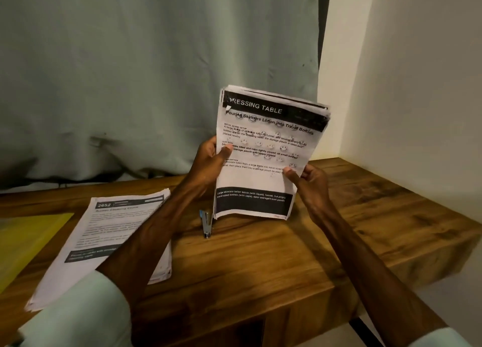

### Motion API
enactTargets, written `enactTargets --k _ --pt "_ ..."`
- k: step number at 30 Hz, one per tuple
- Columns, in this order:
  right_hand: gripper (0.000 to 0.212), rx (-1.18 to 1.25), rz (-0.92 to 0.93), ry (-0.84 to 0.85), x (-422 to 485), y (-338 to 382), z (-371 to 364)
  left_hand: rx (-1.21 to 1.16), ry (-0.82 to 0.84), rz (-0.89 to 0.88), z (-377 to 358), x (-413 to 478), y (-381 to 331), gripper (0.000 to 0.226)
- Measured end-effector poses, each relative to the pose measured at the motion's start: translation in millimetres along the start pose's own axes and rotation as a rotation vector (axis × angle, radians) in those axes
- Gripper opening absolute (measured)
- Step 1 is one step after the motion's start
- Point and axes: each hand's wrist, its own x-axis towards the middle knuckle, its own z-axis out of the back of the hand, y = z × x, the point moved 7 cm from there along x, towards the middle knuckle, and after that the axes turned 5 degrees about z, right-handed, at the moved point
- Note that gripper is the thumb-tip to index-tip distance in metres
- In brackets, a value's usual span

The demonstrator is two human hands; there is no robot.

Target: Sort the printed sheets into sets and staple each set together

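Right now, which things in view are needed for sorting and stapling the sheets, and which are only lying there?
For the job: held-up stack of sheets; flat pile of sheets on the table; stapler between them.
Only lying about, it seems: yellow folder at the left; curtain behind.

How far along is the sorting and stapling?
One pile lies flat on the desk; whether it is stapled I cannot tell. The left hand and right hand hold a second set upright. The stapler lies beside it, unheld, so stapling this set seems left.
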Motion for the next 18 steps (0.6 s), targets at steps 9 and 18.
enactTargets --k 9,18 --pt "0.033 -0.031 0.006 0.036 -18 -24 8 0.082 -0.011 0.063 -6 -18 42 0.024" --pt "0.035 -0.104 0.083 0.045 -3 -11 6 0.151 -0.011 0.008 -13 -17 36 0.019"
